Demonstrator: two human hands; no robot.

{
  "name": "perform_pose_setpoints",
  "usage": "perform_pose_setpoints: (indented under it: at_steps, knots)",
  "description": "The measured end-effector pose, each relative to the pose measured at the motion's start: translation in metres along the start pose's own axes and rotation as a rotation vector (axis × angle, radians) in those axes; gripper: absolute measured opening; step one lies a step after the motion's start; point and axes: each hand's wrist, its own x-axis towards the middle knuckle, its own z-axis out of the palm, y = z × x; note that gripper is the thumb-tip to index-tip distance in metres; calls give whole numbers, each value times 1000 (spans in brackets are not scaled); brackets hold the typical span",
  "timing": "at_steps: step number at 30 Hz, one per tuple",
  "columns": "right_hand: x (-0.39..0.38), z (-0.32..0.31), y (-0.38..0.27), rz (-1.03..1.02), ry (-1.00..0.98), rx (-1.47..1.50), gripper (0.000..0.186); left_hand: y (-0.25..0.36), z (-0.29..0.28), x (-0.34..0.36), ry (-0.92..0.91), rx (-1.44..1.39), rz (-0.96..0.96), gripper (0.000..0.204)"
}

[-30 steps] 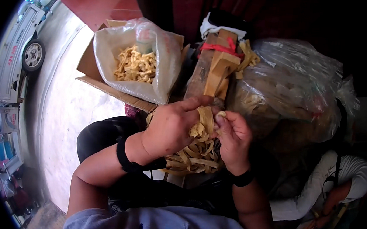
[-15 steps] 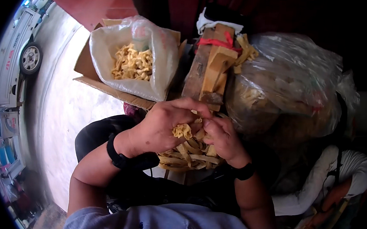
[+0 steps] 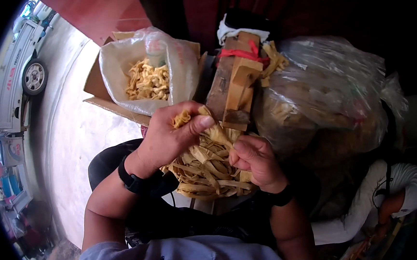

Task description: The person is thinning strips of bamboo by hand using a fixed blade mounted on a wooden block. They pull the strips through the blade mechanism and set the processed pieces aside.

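Observation:
My left hand (image 3: 169, 137) grips a crumpled pale yellow strip (image 3: 215, 130), with folded ends showing above the thumb and at the fingers. The strip stretches diagonally down to my right hand (image 3: 254, 162), whose curled thumb and fingers pinch it. Below both hands lies a heap of flat tan strips (image 3: 205, 175). Just beyond them stands a worn wooden block (image 3: 221, 87) with red cloth (image 3: 238, 52) tied round it and more yellow strips (image 3: 273, 62) at its side.
An open sack (image 3: 115, 75) of knotted yellow pieces sits in a cardboard box (image 3: 95, 86), upper left. Clear plastic bags (image 3: 327, 97) fill the upper right. A white-sleeved person (image 3: 342, 226) works at lower right. A white vehicle (image 3: 11, 82) is at far left.
My hands were bunched together and are now apart, the strip drawn out between them. My left hand has moved up and left, its thumb now lying over the strip, uncovering more of the heap.

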Motion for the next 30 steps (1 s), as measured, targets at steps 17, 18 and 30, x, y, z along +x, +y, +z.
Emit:
perform_pose_setpoints:
  at_steps: [17,18,30]
  knots:
    - [66,-64,10,-381,938,-1267,27,-79,26,95,140,352,217,15]
    - [67,-69,15,-400,960,-1256,27,-68,29,88,125,308,105,16]
    - [33,-5,7,-912,137,-1066,23,-28,26,10,-109,20,-11,26]
